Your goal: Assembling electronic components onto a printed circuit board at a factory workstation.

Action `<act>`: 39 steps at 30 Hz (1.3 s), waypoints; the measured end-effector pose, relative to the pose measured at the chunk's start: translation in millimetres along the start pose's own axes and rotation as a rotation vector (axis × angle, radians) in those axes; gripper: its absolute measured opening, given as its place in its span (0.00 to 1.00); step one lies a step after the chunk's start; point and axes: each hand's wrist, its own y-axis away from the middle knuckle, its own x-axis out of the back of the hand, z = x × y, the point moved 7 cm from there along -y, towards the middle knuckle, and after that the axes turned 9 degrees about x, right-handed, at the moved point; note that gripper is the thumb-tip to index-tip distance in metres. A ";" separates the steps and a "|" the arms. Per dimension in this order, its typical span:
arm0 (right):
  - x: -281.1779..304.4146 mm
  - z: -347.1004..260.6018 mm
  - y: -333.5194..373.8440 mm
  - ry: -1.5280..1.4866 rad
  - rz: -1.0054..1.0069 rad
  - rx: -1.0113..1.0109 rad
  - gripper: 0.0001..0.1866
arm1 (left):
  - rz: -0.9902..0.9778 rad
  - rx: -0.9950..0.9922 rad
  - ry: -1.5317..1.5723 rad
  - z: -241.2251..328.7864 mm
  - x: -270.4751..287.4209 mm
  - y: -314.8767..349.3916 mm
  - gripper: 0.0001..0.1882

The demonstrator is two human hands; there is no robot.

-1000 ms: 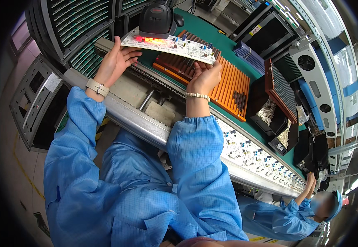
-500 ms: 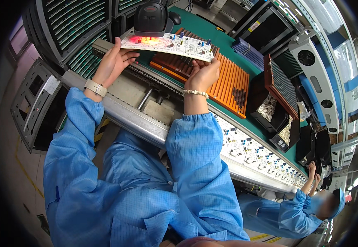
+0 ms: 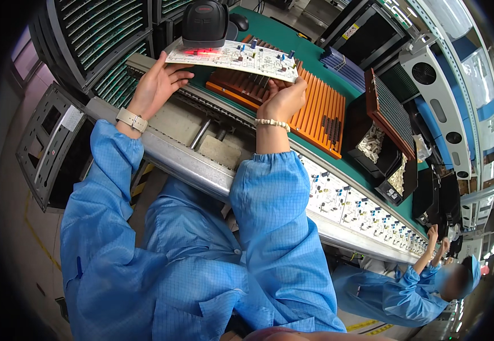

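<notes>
A long white circuit board [image 3: 252,59] with small blue and dark components is held up between my two hands. My left hand [image 3: 155,85] supports its left end, thumb at the edge and the other fingers curled below. At the opposite end my right hand [image 3: 284,101] grips the board's near right corner, its fingertips partly hidden underneath. Over the board's left part stands a black barcode scanner [image 3: 204,24], and its red light falls on the white surface. Beneath the board lies an orange slotted rack [image 3: 315,116].
Boards with components line the conveyor rail [image 3: 338,199] to the right. Black bins [image 3: 374,150] of small pale parts stand beyond the rack. Tall board racks [image 3: 105,40] rise at the left. A co-worker in blue [image 3: 400,292] reaches over the line at far right.
The board's right end and my right hand have shifted slightly up and to the right. The scanner's red glow on the board is dimmer and narrower.
</notes>
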 end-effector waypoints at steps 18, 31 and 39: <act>6.3 -2.5 -2.2 -0.002 0.029 0.034 0.14 | -0.013 0.028 0.035 -3.5 7.5 -3.8 0.22; -0.3 8.1 6.4 0.379 -0.179 -0.072 0.08 | 0.445 0.040 -0.236 16.2 63.9 15.6 0.14; -18.9 2.8 47.6 0.603 -0.580 -0.185 0.11 | 0.495 0.026 -0.800 53.5 131.5 43.0 0.17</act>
